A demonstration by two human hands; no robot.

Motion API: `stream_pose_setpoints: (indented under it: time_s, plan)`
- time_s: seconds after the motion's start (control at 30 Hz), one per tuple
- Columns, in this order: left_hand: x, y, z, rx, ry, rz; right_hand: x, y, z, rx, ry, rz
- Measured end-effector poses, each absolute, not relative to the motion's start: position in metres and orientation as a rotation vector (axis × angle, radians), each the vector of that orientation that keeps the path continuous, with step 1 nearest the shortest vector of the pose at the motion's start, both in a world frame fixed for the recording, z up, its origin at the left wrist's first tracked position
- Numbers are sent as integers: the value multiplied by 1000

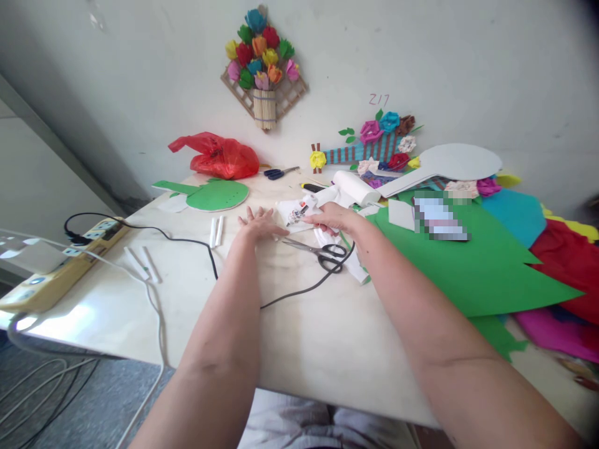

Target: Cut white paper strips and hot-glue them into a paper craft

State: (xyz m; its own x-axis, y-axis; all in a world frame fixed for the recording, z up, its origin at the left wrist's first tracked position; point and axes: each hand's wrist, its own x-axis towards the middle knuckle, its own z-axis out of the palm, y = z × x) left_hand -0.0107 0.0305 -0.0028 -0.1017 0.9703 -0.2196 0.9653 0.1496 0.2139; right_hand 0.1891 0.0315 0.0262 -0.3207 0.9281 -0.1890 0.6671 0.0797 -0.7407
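My left hand lies on the table with its fingers spread, beside some white paper. In my right hand is a white glue gun with printed marks, its nozzle end close to my left thumb. A black cord runs up to my right wrist. Just below the hands, scissors with black handles lie on the table, with white scraps under and beside them. My fingers partly hide the glue gun.
A yellow power strip with cords sits at the left edge. White sticks, a green paper-covered guitar shape and a red plastic bag lie left. Green sheets, a phone and coloured paper crowd the right.
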Motion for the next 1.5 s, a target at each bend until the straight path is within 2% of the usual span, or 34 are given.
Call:
stream_pose_setpoints:
  time_s: [0.57,0.9,1.23,1.33,1.5]
  plan:
    - [-16,35,-7,1860,2089,76,172,46,21,-1646,-1881,953]
    - [-30,22,3,1624,1862,593,172,50,21,-1526,-1724,928]
    - [-30,24,0,1648,1849,616,161,48,9,-1503,-1705,947]
    - [-36,27,-3,1566,1821,758,159,49,2,-1533,-1701,939]
    - [-47,38,-11,1291,1996,1264,154,49,9,-1510,-1748,863]
